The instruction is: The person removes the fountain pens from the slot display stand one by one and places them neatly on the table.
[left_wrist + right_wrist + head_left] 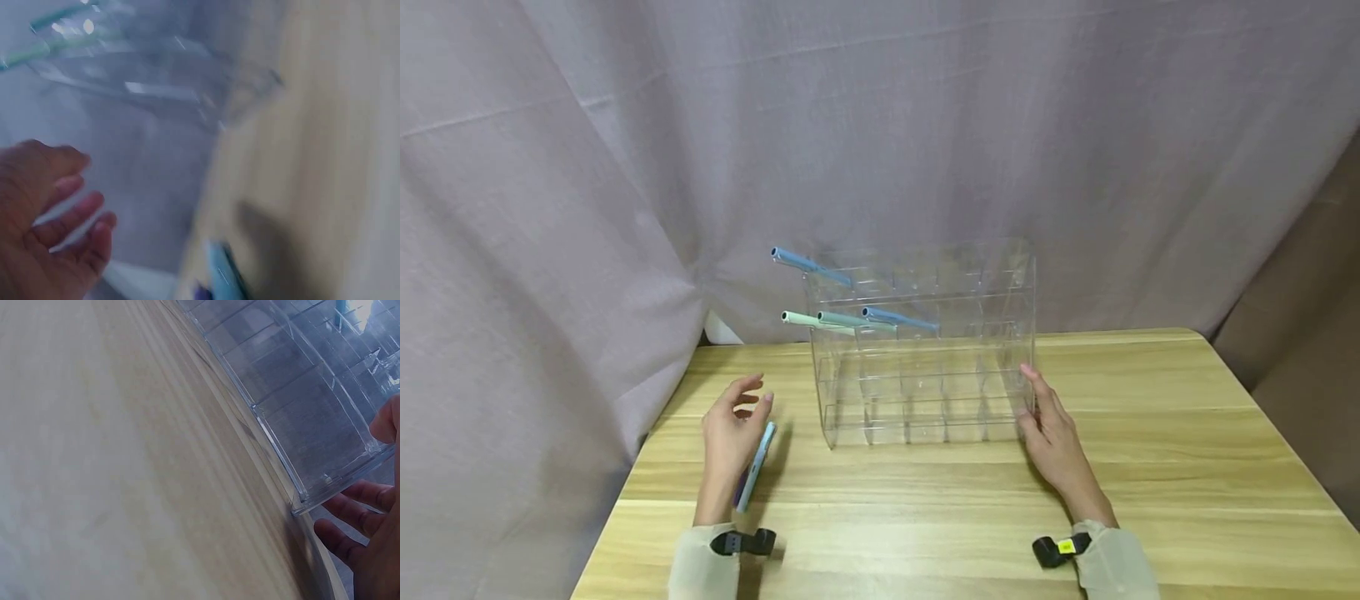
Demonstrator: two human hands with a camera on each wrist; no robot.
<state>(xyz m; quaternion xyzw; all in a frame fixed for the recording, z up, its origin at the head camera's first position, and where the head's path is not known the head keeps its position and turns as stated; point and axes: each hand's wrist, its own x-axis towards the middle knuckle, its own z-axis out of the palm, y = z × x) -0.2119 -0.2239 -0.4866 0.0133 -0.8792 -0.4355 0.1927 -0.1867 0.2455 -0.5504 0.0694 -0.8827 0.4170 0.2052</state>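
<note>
A clear plastic compartment organizer [925, 387] stands upright on the table. My right hand [1054, 433] holds its right side; in the right wrist view the thumb [384, 422] is at the front and the fingers lie along the outer side wall. My left hand [733, 433] is left of the organizer with loosely bent fingers and nothing in them. Beside and below it lies a light-blue pen [757, 467], with a purple pen [201, 292] mostly hidden next to it. One blue pen [808, 265] sticks out of the organizer's top-left compartment.
Lower in the organizer, a pale green pen [801, 318], a teal pen [850, 320] and another blue pen [895, 317] stick out in a row. A grey curtain [880, 125] hangs behind the wooden table [1165, 450].
</note>
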